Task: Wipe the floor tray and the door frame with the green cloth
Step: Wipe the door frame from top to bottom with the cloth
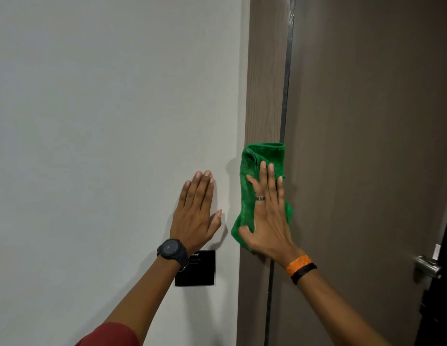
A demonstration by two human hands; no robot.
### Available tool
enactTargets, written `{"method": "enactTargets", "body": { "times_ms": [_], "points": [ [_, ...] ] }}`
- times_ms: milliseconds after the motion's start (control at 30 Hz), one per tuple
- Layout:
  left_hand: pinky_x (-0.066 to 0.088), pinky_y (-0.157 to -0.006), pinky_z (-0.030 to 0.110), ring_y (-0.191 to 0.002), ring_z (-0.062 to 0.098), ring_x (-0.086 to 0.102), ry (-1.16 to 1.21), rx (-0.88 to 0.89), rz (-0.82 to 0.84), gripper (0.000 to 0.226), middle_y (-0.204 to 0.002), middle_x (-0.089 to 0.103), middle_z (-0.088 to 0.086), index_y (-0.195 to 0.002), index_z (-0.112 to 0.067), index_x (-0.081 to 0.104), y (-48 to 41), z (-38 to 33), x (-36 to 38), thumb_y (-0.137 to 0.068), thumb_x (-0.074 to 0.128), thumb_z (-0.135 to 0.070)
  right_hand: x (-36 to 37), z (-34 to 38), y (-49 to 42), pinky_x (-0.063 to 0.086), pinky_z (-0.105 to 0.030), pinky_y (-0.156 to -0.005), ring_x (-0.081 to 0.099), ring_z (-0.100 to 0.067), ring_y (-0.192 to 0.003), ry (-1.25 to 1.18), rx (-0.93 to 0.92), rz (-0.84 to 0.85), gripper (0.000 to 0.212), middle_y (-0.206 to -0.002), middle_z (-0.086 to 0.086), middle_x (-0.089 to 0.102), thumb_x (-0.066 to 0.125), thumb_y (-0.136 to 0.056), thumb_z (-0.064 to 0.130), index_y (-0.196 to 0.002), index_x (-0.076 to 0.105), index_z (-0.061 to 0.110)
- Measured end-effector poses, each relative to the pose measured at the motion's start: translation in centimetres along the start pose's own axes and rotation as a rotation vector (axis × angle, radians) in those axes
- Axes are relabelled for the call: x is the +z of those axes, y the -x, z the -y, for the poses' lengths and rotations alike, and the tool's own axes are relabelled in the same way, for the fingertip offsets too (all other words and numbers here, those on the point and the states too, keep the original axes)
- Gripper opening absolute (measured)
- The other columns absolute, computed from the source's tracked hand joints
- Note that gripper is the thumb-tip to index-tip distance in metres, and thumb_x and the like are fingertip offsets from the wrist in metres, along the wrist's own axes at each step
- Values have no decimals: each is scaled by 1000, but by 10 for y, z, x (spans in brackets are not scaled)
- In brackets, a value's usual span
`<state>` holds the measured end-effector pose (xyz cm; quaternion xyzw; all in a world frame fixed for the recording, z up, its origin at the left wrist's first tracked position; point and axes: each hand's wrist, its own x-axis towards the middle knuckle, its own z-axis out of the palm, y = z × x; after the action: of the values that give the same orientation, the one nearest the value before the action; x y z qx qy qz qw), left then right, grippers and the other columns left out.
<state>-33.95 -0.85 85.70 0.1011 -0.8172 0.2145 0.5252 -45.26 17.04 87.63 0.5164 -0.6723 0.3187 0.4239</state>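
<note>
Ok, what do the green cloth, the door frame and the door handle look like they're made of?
The green cloth looks like microfibre or terry: a fuzzy, matte pile with soft folds. The door frame appears to be wood or a wood-look laminate, matte grey-brown with fine grain lines; which one is unclear. The door handle looks like brushed metal, silvery with soft highlights.

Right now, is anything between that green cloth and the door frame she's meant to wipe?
Nothing visible. The right hand presses the green cloth flat against the door frame. The left hand rests on the wall beside it, out of the way.
</note>
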Motion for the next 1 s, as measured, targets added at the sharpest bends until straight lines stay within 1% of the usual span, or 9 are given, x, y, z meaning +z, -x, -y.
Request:
{"method": "enactTargets", "body": {
  "times_ms": [167, 300, 400, 467, 600, 667, 767, 933, 1000],
  "points": [
    [11, -130, 47, -158, 32, 12, 22, 9, 84, 75, -169, 16, 17, -159, -1, 18, 21, -8, -5, -99, 41, -39, -8, 2, 25, 10, -60, -132, -7, -33, -163, 119, -14, 162, 107, -175, -13, -7, 57, -73, 34, -166, 9, 13],
    [13, -128, 47, -157, 32, 16, 49, -17, 166, 73, -168, 20, 17, -159, 0, 21, 35, -18, -15, -99, 38, -39, -8, 17, 44, 29, -58, -127, 24, -38, -158, 176, 22, 109, 86, -166, -22, 33, 75, -74, 10, -155, 44, 7],
    [12, -128, 45, -157, 31, 17, 68, -35, 215, 72, -168, 21, 16, -158, 0, 23, 48, -23, -22, -97, 38, -34, -4, 27, 63, 56, -56, -106, 64, -43, -126, 184, 82, 119, 77, -131, -23, 68, 95, -60, 2, -132, 69, 5],
    [10, -128, 44, -157, 32, 17, 69, -43, 236, 71, -168, 22, 17, -158, 1, 24, 59, -24, -26, -95, 39, -30, -3, 34, 75, 66, -47, -82, 74, -40, -98, 217, 103, 153, 65, -108, -19, 74, 99, -56, 2, -117, 77, 5],
    [17, -127, 48, -156, 33, 18, 65, -33, 278, 67, -166, 26, 18, -157, 1, 27, 91, -22, -34, -96, 41, -24, -8, 47, 92, 64, -40, -71, 74, -35, -88, 167, 138, 210, 57, -102, -15, 75, 94, -61, -3, -115, 77, 3],
    [23, -125, 52, -156, 34, 20, 82, -36, 303, 64, -164, 31, 18, -155, 1, 32, 110, -21, -38, -96, 42, -22, -11, 57, 101, 64, -39, -80, 73, -34, -104, 100, 157, 303, 54, -118, -13, 74, 86, -72, -1, -124, 72, 3],
    [27, -124, 54, -154, 35, 25, 106, -42, 337, 59, -161, 38, 18, -151, 1, 39, 149, -19, -47, -96, 41, -20, -8, 78, 119, 55, -38, -104, 50, -24, -138, 9, 163, 561, 46, -150, -4, 52, 52, -102, 10, -148, 51, 9],
    [28, -123, 55, -153, 36, 26, 107, -146, 484, 61, -160, 39, 18, -152, -1, 36, 244, -17, -64, -95, 43, -20, 26, 117, 168, 58, -40, -93, 43, -26, -126, -111, 169, 797, 22, -137, -7, 39, 50, -103, 8, -121, 61, 3],
    [24, -125, 53, -153, 35, 26, 114, -194, 576, 62, -160, 39, 18, -152, -1, 35, 289, -14, -68, -95, 46, -20, 52, 131, 195, 56, -41, -92, 45, -28, -122, -124, 153, 910, 23, -131, -9, 42, 53, -99, 4, -122, 59, 3]
  ]
}}
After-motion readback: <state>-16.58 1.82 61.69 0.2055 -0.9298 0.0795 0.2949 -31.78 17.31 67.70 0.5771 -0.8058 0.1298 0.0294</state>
